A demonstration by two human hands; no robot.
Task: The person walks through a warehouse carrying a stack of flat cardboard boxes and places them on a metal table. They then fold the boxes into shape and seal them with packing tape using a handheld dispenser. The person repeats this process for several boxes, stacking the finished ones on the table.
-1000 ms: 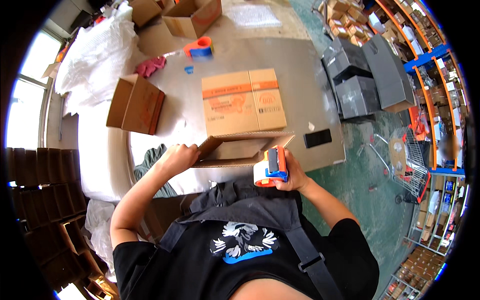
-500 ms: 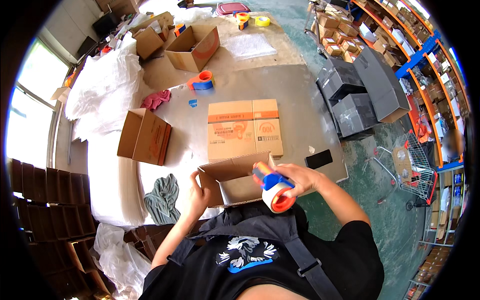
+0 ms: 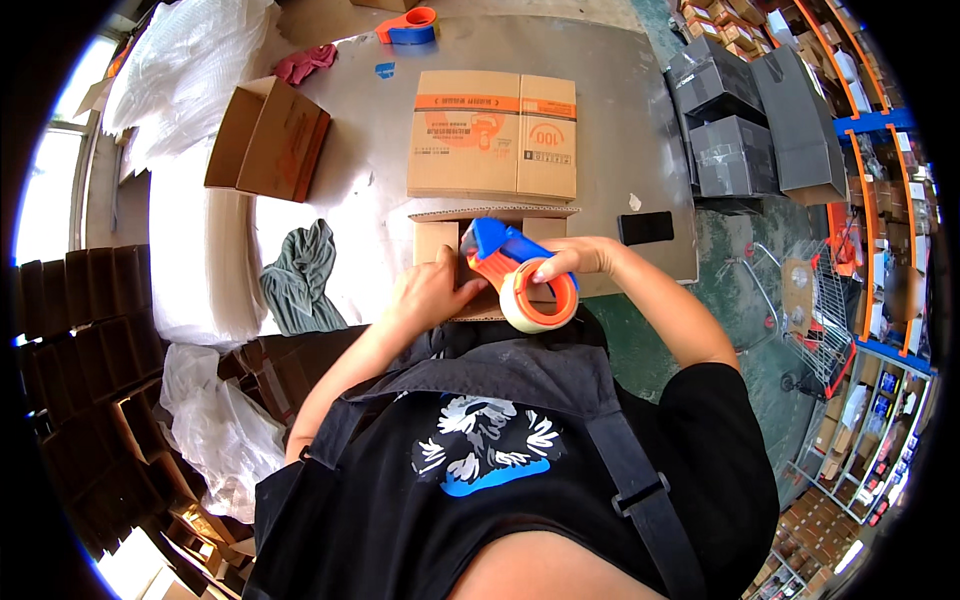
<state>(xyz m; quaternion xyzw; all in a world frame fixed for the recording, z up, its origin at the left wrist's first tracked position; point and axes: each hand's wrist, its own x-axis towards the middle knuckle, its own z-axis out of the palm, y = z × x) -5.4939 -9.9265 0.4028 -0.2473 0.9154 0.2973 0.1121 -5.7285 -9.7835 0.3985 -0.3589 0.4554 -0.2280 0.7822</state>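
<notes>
Cardboard box (image 3: pixel 434 238) is right at the near edge of the metal table (image 3: pixel 622 110), up against the apron, with its flat side flaps showing and a long flap standing at the far side. Looks to me like the flap-and-tape stage: left hand (image 3: pixel 430 292) at the near-left part of the box, thumb and index finger spread apart, though I can't tell what the other fingers are doing. Right hand (image 3: pixel 572 258) has the blue and orange tape gun (image 3: pixel 502 244) over the opening, thumb pressed on the roll and fingers wrapped round behind, mostly hidden. I'd say the next move calls for holding those flaps steady and keeping the blade end clear of the left thumb, which is pretty near it. Main obstacle is the printed box (image 3: pixel 490 140) just beyond, so not much room that way. Phone (image 3: pixel 646 228) lies near the right forearm, green cloth (image 3: pixel 303 275) off to the left, open carton (image 3: pixel 268 145) beyond that, and a spare tape gun (image 3: pixel 410 30) at the far side, well apart from everything.
</notes>
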